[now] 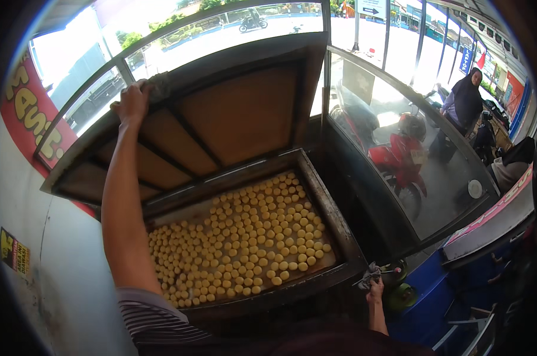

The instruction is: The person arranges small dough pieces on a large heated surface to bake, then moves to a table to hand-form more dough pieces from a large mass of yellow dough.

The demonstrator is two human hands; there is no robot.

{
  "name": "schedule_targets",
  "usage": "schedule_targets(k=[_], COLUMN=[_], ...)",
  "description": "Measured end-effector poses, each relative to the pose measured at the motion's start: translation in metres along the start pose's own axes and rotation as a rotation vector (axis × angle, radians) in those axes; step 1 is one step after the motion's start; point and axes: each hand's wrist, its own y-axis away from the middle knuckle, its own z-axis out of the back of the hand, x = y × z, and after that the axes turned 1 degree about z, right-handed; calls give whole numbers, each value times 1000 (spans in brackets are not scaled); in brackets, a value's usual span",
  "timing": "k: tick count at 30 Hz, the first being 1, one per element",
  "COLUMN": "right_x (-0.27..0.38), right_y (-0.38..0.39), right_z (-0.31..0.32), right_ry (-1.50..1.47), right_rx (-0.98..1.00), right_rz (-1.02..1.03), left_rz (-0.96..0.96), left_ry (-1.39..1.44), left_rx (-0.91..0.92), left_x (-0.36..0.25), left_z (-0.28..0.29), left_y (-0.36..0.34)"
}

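My left hand [132, 104] is closed on the upper edge of a large, tilted lid [238, 113], whose brown underside with dark ribs faces me. A dark grey rag [160, 87] lies on the lid's edge beside my fingers. Below the raised lid sits a wide rectangular pan with a dark frame [333, 216]. Many small, round, pale yellow buns [250, 237] cover most of its base, leaving a bare patch at the back left. Near the pan's front right corner, my right hand [375, 291] grips a crumpled grey cloth [370, 273].
Glass panels [410, 148] in dark frames stand behind and to the right. Beyond them are a red motorcycle [399, 157] and a person in a dark head covering [465, 101]. A green gas cylinder [402, 296] stands by my right hand. A white wall [72, 267] runs along the left.
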Motion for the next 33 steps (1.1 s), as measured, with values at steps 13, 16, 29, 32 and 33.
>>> schedule_targets(k=[13,16,29,32,33], right_x=[-20,41,339,270,241], right_y=[-48,-21,230,254,257], right_z=[70,52,-484,-573,-597], right_ry=[147,-184,624,920,1036], right_rx=[-317,-114,1216,1401,1512], right_rz=[-120,-97,710,626,406], left_rz=[-168,-159,-179,-144,-144], left_ry=[136,119,410,394,428], left_rx=[-217,-323,-350,-389,-364], left_x=[2,1,39,40,43], left_z=[5,19,58,55,54], left_y=[78,120,361,409,424])
